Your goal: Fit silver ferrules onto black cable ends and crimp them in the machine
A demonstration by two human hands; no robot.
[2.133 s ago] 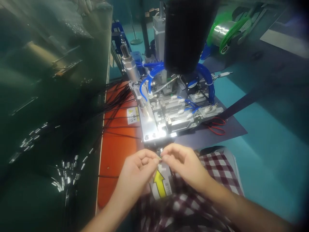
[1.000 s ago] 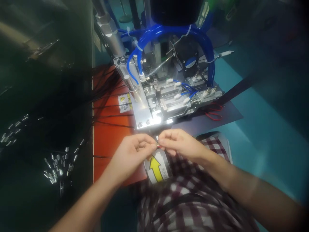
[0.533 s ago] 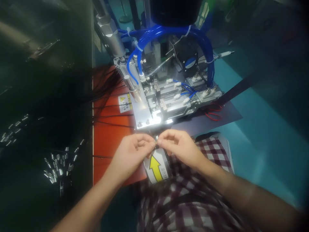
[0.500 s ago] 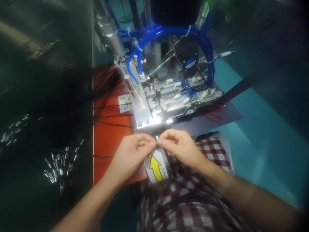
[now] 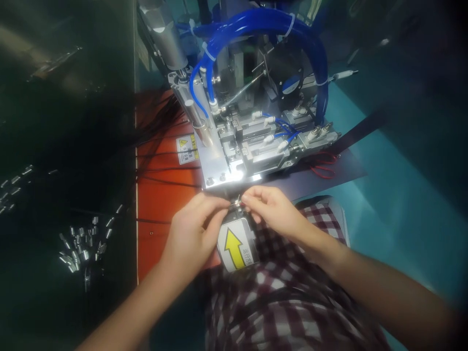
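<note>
At the front of a metal machine (image 5: 219,170), both hands work close together over a small shiny fixture (image 5: 237,204). My left hand (image 5: 193,219) reaches in from the left, thumb and forefinger closed near the fixture's left side; what is between them is too small to make out. On the right side, my right hand (image 5: 272,207) pinches at a thin, bright bit whose kind does not show, its other fingers curled. Just below the hands is a white label plate (image 5: 237,243) with a yellow arrow pointing toward the machine.
Thick blue air tubes (image 5: 263,22) arch over the machine. Black cables (image 5: 161,183) cross the orange surface (image 5: 153,204) at left, and many metal-ended leads (image 5: 84,248) hang in the dark beyond its edge. Red wires (image 5: 325,168) lie at the machine's right, above checkered cloth (image 5: 278,312).
The hands have moved slightly apart, uncovering the small fixture between them. My left thumb and forefinger have shifted left. The whole view has tilted a little, moving the machine up.
</note>
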